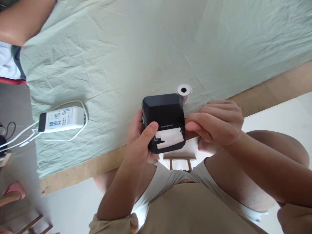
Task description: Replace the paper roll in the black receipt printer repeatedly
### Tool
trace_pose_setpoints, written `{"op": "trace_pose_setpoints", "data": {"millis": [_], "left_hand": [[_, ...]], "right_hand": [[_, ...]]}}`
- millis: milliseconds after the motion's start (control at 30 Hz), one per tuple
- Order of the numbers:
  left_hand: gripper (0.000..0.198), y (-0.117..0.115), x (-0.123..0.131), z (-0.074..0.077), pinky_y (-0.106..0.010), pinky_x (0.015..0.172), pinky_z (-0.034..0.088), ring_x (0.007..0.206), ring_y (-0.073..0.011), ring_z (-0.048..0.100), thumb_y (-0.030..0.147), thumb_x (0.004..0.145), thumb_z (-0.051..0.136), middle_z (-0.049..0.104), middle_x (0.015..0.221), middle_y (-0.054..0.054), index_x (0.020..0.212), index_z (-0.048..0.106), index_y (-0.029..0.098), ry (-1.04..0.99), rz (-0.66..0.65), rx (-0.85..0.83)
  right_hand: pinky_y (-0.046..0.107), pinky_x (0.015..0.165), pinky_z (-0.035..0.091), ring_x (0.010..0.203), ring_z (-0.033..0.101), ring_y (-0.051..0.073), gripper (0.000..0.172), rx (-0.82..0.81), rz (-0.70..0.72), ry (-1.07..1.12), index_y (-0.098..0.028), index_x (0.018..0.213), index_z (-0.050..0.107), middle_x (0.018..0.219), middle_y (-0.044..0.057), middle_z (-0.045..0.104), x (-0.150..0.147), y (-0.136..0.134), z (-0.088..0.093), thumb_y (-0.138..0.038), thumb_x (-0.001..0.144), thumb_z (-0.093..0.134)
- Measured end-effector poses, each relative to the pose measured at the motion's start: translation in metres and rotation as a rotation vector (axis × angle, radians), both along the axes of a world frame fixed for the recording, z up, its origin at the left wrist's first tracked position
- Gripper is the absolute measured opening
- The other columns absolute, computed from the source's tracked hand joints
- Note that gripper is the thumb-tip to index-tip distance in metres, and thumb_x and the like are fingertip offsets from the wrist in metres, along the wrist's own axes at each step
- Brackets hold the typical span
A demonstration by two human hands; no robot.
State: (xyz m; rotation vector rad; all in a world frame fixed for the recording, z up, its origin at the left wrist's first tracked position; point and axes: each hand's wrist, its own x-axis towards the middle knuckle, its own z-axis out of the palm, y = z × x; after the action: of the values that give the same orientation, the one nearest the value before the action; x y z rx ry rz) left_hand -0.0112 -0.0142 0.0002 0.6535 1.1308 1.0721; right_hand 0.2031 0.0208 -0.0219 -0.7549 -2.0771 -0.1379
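Observation:
My left hand [141, 136] is closed around a black label printer [165, 112] and holds it above the table's front edge. The thumb lies on its top face, beside a torn white sticker [170, 137]. At the printer's right side is my right hand [216, 122], its fingers curled into a pinch close against the casing. What is between those fingertips, if anything, is hidden. Just behind the printer's far right corner, a small white paper roll [184, 92] with a dark core stands on the green cloth.
A pale green cloth [109, 58] covers the table, with a bare wooden edge [83, 170] along the front. On the left lies a white power strip [63, 119] with white cables. Another person's arm [24, 21] reaches in at the upper left. My legs are beneath the edge.

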Motion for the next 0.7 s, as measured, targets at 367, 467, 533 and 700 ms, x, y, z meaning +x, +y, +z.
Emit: {"op": "trace_pose_setpoints", "data": {"millis": [367,467,533,700], "left_hand": [[0.056,-0.0014,0.0,0.0052,-0.023,0.025,0.038,0.042,-0.0164,0.064,0.051,0.085,0.088,0.077,0.086,-0.005,0.13,0.07,0.024,0.039,-0.037,-0.045],[0.057,-0.0016,0.0005,0.007,-0.025,0.03,0.047,0.048,-0.0182,0.068,0.051,0.085,0.088,0.077,0.09,-0.006,0.133,0.069,0.024,0.049,-0.028,-0.04],[0.059,-0.0011,0.0001,0.0074,-0.027,0.033,0.051,0.052,-0.0193,0.07,0.051,0.085,0.088,0.078,0.092,-0.006,0.134,0.068,0.024,0.05,-0.033,-0.041],[0.062,-0.0005,-0.0039,0.0046,-0.03,0.035,0.055,0.056,-0.0225,0.073,0.053,0.088,0.085,0.078,0.094,-0.007,0.14,0.064,0.026,0.053,-0.086,-0.055]], "right_hand": [[0.028,0.047,0.048,0.06,0.074,0.012,0.018,-0.043,-0.076,0.1,-0.027,0.093,0.071,0.08,-0.004,0.083,-0.0018,-0.0006,0.0057,-0.01,0.094,0.076],[0.028,0.052,0.054,0.065,0.078,0.015,0.021,-0.081,-0.057,0.106,-0.028,0.097,0.074,0.086,-0.002,0.085,-0.0008,-0.0022,0.0055,-0.007,0.095,0.072],[0.027,0.053,0.054,0.066,0.078,0.014,0.022,-0.102,-0.063,0.107,-0.028,0.099,0.075,0.088,-0.002,0.086,-0.0003,-0.0034,0.0056,-0.006,0.095,0.07],[0.025,0.057,0.054,0.069,0.077,0.013,0.019,-0.101,-0.064,0.113,-0.025,0.104,0.076,0.09,0.002,0.086,-0.0002,-0.0038,0.0041,-0.011,0.101,0.063]]}}
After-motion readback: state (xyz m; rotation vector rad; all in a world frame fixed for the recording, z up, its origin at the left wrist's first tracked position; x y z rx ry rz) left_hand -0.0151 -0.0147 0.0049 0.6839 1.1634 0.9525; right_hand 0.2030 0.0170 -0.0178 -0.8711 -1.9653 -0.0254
